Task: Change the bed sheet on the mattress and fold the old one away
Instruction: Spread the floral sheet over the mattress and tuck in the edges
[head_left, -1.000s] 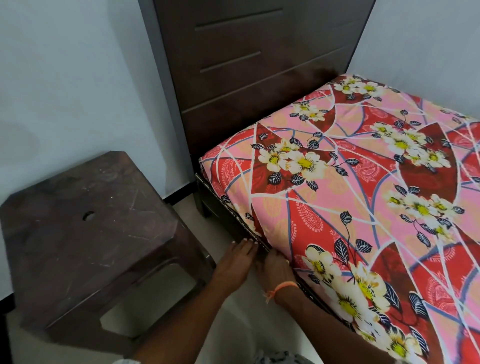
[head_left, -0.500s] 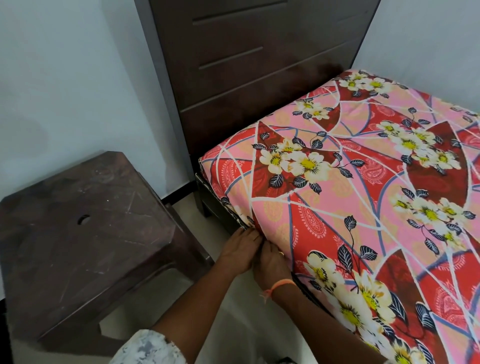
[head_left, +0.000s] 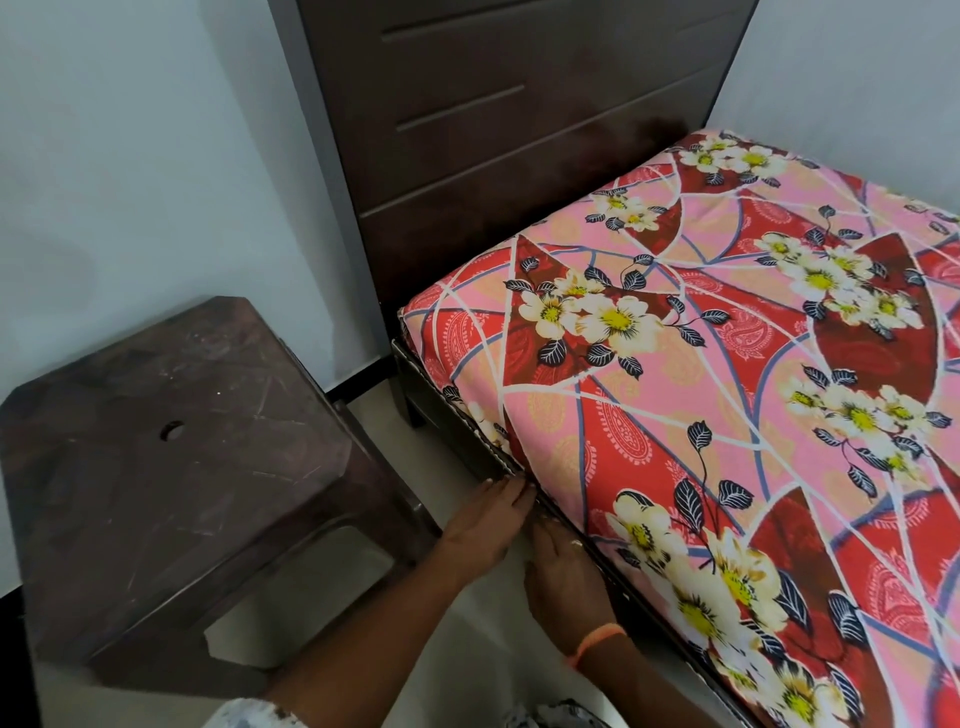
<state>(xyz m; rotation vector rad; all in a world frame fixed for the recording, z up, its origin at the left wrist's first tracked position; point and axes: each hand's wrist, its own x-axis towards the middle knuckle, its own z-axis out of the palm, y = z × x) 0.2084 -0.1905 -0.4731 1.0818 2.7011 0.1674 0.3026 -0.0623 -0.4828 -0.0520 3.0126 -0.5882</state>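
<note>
The floral sheet (head_left: 727, 389) lay smooth over the mattress, its side edge seemingly tucked along the bed frame (head_left: 467, 441). Both hands worked there: the left hand (head_left: 483, 525) pressed with straight fingers, while the right hand (head_left: 566, 577) had fingers reaching under the edge, their grip hidden. No old sheet was visible, so folding probably remained.

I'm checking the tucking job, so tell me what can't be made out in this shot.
- Head view: the fingertips of the left hand and right hand vanish at the seam between sheet and bed frame, so each grip is unclear.
- The sheet's tucked edge is hidden under the mattress.
- The bed's right and near parts are cut off by the picture edge.
- The stool legs are partly cut off below.
</note>
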